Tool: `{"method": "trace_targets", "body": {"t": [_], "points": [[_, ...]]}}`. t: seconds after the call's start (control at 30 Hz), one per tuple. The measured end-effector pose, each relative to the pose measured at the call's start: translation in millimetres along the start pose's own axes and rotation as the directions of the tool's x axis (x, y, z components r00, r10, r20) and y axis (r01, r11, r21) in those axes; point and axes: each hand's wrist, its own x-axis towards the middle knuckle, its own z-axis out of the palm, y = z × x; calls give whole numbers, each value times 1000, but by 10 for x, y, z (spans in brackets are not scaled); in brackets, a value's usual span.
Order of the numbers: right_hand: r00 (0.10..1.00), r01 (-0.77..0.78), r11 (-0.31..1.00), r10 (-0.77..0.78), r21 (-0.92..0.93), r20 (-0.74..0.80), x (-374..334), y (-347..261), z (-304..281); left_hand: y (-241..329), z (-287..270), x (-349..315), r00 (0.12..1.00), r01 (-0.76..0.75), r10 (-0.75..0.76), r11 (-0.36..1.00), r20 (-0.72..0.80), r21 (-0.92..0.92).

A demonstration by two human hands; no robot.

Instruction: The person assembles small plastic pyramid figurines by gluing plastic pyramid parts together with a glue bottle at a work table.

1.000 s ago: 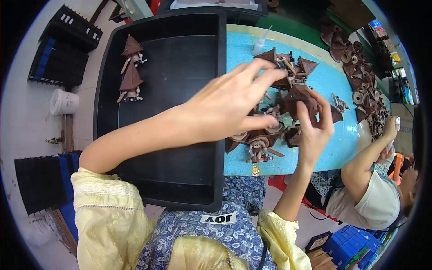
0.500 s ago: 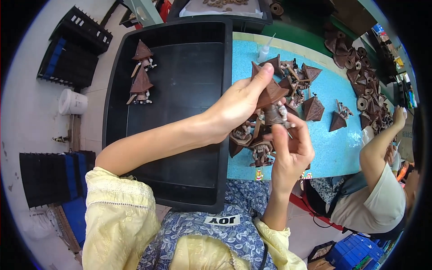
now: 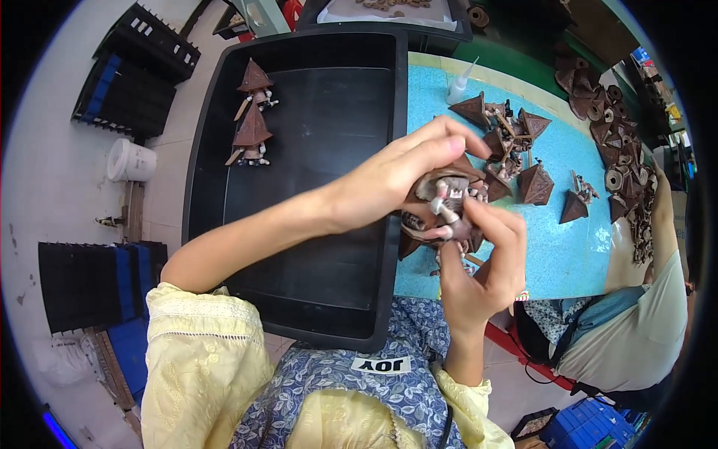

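Observation:
Both of my hands grip a small figurine (image 3: 451,203) with a brown pyramid-shaped head, over the near left part of the blue table mat (image 3: 553,258). Across its top curls my left hand (image 3: 407,168), thumb and fingers closed around the brown head. From below, my right hand (image 3: 485,262) pinches the pale-limbed body between thumb and fingers. The figurine is tilted so its body side shows. Several similar figurines (image 3: 535,185) lie on the mat beyond and beneath my hands, some hidden by them.
Two finished-looking figurines (image 3: 250,129) lie in a large black tray (image 3: 307,202) on the left. A small squeeze bottle (image 3: 458,88) with a thin tip stands at the mat's far edge. At right, a person's arm (image 3: 664,209) reaches toward a pile of brown parts (image 3: 615,179).
The figurine has been turned, so its body and limbs now show more than its pyramid head. My left fingers have curled farther over it. The whole view has shifted slightly.

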Motion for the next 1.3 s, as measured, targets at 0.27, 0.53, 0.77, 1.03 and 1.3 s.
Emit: {"method": "trace_targets", "body": {"t": [0.27,0.53,0.77,1.03,1.3], "points": [[999,-23,990,29,140,-41,-151,-221,187,-57,48,-360,965,-61,64,998,-256,22],[904,-252,776,402,-578,145,-619,-26,-982,85,-489,-1531,792,607,-71,-17,-607,794],[778,-583,769,621,-262,94,-933,587,-849,-270,-1102,-1417,682,726,57,-164,-729,668],[732,-570,558,678,604,65,-609,328,-830,378,-27,-1058,891,357,179,289,-416,888],[802,-484,404,561,776,208,-396,-39,-409,-119,507,-239,994,106,-103,957,28,-270]]}}
